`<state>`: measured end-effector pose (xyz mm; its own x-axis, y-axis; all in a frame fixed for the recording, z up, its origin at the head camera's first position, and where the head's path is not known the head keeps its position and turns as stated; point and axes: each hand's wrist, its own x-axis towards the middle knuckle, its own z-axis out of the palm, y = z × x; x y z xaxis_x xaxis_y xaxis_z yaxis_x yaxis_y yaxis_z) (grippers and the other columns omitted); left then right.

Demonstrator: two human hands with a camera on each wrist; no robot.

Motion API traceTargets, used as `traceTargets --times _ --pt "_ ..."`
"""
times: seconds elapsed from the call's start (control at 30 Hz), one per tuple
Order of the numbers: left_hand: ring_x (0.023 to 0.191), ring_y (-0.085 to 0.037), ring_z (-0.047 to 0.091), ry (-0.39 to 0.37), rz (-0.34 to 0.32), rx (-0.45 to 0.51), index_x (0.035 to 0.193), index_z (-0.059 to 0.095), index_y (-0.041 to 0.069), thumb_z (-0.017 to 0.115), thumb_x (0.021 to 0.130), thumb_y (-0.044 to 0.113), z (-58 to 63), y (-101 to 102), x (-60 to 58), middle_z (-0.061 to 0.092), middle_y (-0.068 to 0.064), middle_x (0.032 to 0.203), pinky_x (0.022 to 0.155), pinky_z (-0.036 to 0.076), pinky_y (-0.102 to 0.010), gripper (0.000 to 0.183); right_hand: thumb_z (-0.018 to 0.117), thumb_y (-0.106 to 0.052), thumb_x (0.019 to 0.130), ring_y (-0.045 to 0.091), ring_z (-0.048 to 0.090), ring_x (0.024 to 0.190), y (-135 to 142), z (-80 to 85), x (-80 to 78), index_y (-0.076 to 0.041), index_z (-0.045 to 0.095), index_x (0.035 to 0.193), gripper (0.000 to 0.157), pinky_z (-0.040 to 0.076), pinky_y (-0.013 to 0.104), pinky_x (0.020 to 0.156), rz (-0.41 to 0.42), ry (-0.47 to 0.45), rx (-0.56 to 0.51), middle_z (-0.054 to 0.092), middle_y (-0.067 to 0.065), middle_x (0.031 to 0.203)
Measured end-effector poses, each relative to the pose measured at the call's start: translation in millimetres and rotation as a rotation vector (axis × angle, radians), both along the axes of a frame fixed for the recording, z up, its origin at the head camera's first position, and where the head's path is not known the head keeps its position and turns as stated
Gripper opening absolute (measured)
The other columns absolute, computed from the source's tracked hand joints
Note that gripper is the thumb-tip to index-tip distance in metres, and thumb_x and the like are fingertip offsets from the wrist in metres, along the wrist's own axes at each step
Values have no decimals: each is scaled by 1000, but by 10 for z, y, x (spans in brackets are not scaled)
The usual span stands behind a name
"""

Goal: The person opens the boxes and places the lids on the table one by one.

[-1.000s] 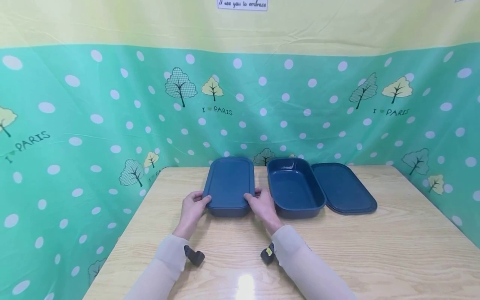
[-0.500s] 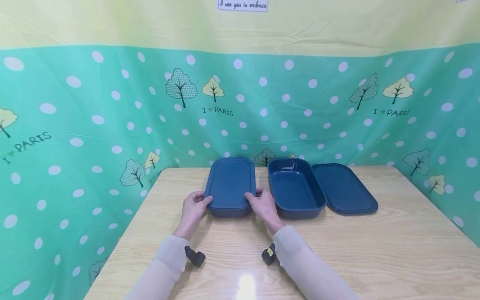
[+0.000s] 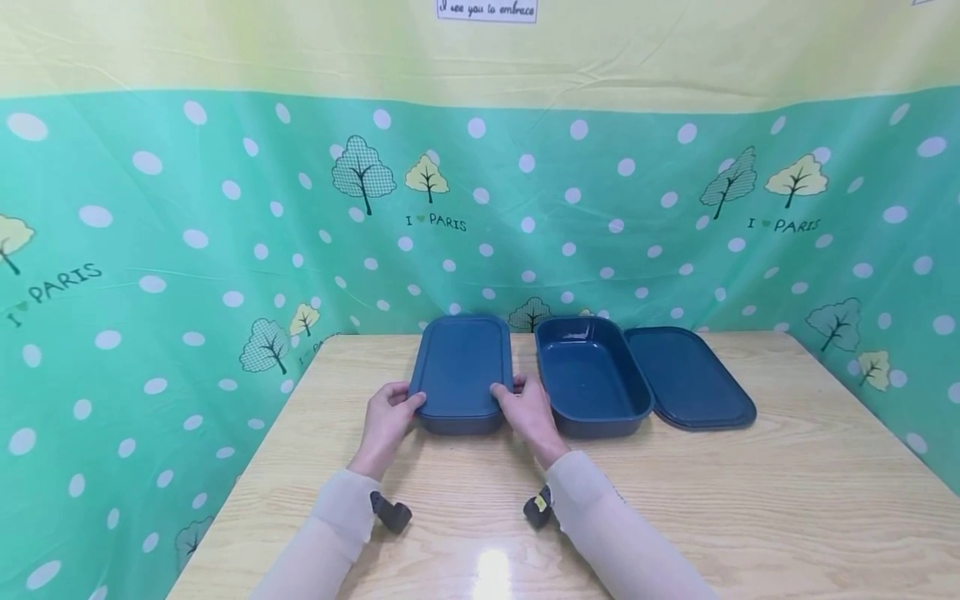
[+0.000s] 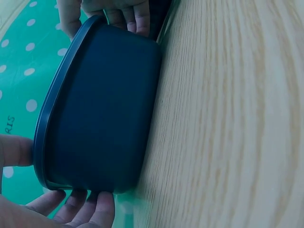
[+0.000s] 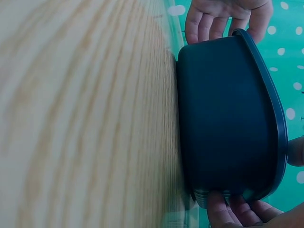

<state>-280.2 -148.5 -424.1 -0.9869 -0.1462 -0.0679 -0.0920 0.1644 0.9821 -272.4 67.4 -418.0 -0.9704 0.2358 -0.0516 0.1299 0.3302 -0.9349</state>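
A dark blue rectangular food container with its lid on stands at the back of the table. My left hand grips its near left corner, and my right hand grips the near right one. Both thumbs press on the lid's top. In the left wrist view, the left fingers curl under the rim and lie against the side wall. The right fingers do the same in the right wrist view. The container's base sits on the wood, and whatever is inside is hidden.
Just right of the right hand stands a second blue container, uncovered, with nothing visible inside. A loose blue lid lies flat beyond it. Behind the pale wooden table hangs a green dotted curtain.
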Motion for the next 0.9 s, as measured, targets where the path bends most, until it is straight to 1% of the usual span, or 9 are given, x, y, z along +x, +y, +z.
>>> traceTargets --times 0.27,0.57,0.9 --pt "106 -29 57 -3 0 -10 127 51 0 64 91 16 2 12 14 56 -21 121 91 48 -44 42 64 -32 88 24 56 102 16 -1 3 -5 52 116 41 47 39 85 1 9 17 58 11 111" --pt "103 -26 57 0 7 -12 128 51 1 65 90 17 9 15 23 57 -19 120 89 49 -42 44 64 -33 89 24 55 102 13 -18 -7 -6 51 117 41 47 39 85 0 18 10 58 11 110" --pt "104 -29 58 15 -3 -13 129 50 -1 65 90 16 -2 23 20 56 -22 121 90 49 -44 45 65 -32 87 25 56 103 14 -20 -11 -4 52 119 44 47 39 86 -11 52 16 59 12 110"
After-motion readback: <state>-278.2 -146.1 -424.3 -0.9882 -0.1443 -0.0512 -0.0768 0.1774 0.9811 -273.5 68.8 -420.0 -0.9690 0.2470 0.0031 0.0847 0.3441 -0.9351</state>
